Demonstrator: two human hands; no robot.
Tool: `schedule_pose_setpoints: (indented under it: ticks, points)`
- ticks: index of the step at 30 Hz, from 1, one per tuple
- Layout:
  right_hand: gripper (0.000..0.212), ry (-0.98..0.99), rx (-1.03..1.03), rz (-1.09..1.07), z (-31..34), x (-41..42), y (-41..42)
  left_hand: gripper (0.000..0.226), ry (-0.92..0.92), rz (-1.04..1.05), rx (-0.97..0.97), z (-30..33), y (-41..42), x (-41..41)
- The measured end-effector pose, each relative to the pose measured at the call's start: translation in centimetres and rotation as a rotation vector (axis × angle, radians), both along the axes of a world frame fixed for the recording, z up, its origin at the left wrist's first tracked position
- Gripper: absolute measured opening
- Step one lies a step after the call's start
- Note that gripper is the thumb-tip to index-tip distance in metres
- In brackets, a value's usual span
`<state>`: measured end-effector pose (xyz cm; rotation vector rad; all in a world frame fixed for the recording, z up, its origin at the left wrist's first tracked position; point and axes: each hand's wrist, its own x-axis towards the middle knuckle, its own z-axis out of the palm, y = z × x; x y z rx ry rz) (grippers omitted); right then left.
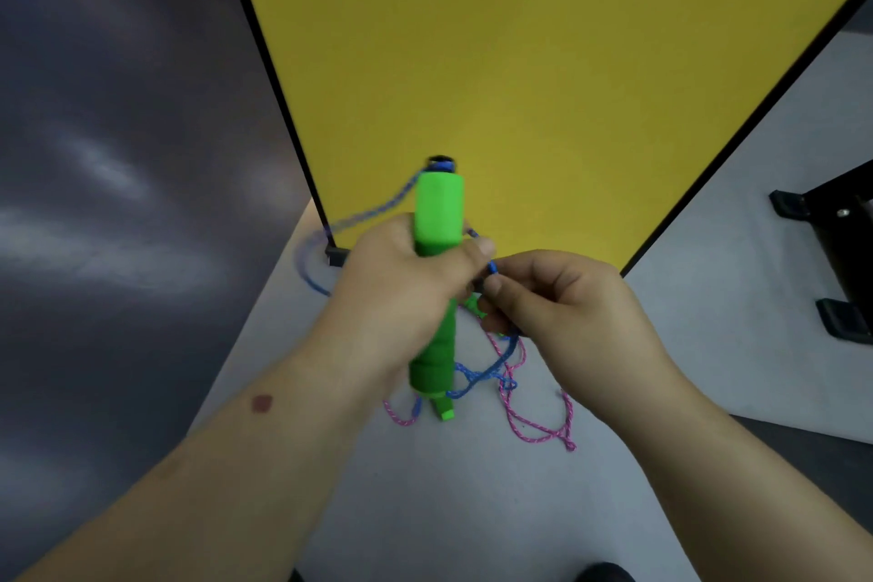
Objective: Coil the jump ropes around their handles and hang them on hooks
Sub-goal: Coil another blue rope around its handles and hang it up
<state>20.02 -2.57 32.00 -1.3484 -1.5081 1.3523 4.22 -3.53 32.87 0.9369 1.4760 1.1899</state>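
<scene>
My left hand [406,279] grips bright green jump-rope handles [439,213] held upright in front of me; a lower green handle part [432,369] sticks out below the fist. A blue braided rope [368,213] leaves the handle's top and loops down to the left. My right hand [562,302] pinches another stretch of the blue rope [491,269] right beside the handle. More blue rope [477,376] hangs below my hands. A pink rope [534,428] lies tangled on the grey floor underneath.
A tall yellow panel [543,61] in a black frame stands directly ahead, its foot [336,256] near the rope loop. Black furniture legs [831,260] sit at the right. Grey floor [449,501] lies below; a dark surface fills the left.
</scene>
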Motion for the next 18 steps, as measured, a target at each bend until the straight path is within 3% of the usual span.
schedule_pose_setpoints:
  ticks: [2,4,11,14,18]
  points:
    - [0.011,-0.044,0.041,0.049,0.2,-0.4,-0.5,0.018,0.155,0.004,0.042,0.2,-0.3,0.8]
    - [0.010,-0.065,0.023,0.064,0.2,-0.3,-0.7,0.017,0.185,0.061,0.091,0.5,-0.1,0.6]
    - [0.019,-0.165,-0.051,0.063,-0.4,0.5,-0.1,0.020,-0.191,0.386,0.162,1.9,1.9,-3.6]
    - [0.016,-0.046,0.007,-0.008,0.1,0.2,0.1,0.014,-0.199,0.192,0.048,1.3,1.0,-1.9]
    - [0.014,-0.098,0.098,0.086,0.6,-0.1,-0.2,0.028,-0.059,0.066,0.026,0.5,-0.2,0.7]
